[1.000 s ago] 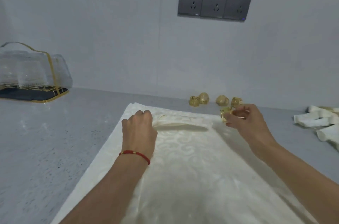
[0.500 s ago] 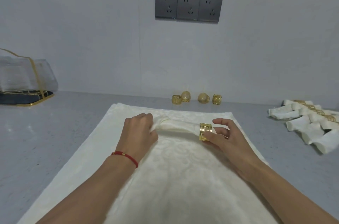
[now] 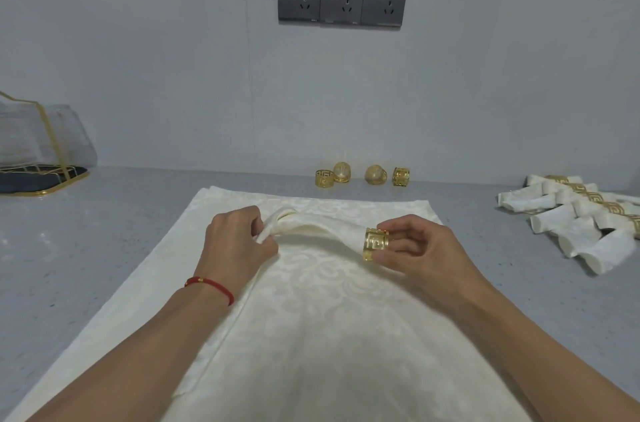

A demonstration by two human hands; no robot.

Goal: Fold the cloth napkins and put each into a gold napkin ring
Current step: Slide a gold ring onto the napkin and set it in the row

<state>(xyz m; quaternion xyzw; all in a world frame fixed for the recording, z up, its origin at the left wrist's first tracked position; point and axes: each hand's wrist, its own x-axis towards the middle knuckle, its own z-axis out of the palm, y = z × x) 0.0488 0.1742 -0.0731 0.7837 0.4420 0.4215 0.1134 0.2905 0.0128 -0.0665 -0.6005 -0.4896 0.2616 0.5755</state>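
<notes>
A grey speckled counter [image 3: 104, 248] is carrying a large cream damask cloth [image 3: 329, 335] spread at six o'clock. At nine o'clock a clear gold-trimmed cover [image 3: 41, 141] is sitting over a dark tray; its contents are too blurred to tell. At three o'clock a pile of ringed napkins [image 3: 575, 217] is lying. The rolled napkin [image 3: 318, 231] is arching above the cloth: the left hand [image 3: 235, 241] is pinching its end, the right hand [image 3: 419, 248] is gripping the fretwork gold ring [image 3: 374, 244], now lifted higher than half a second ago. Four spare rings [image 3: 362, 175] are waiting at twelve.
</notes>
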